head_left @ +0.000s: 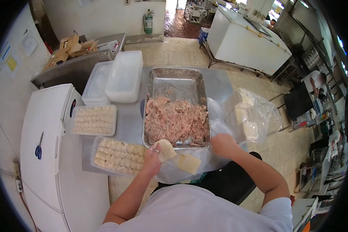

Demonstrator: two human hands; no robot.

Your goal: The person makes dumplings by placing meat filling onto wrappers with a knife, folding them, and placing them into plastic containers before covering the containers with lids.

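My left hand point(152, 161) is closed on a thin, pale dumpling wrapper point(166, 150) at the near left corner of the metal tray point(146, 131). Raw minced meat filling point(176, 120) fills the near part of that tray. At its near right corner, my right hand point(223, 146) grips a slim metal utensil point(202, 143) whose tip lies by the filling; its exact kind is unclear. Between my hands, more square wrappers point(188, 163) lie on clear plastic. Beside my left hand stands a plastic container of folded dumplings point(120, 155).
Another dumpling container point(93, 120) sits farther left, with translucent lidded boxes point(123, 77) behind. Bagged wrapper stacks point(245, 116) are on the right. A white fridge point(46, 135) borders the left side; a chest freezer point(247, 42) stands beyond. Someone in white point(316, 82) is at far right.
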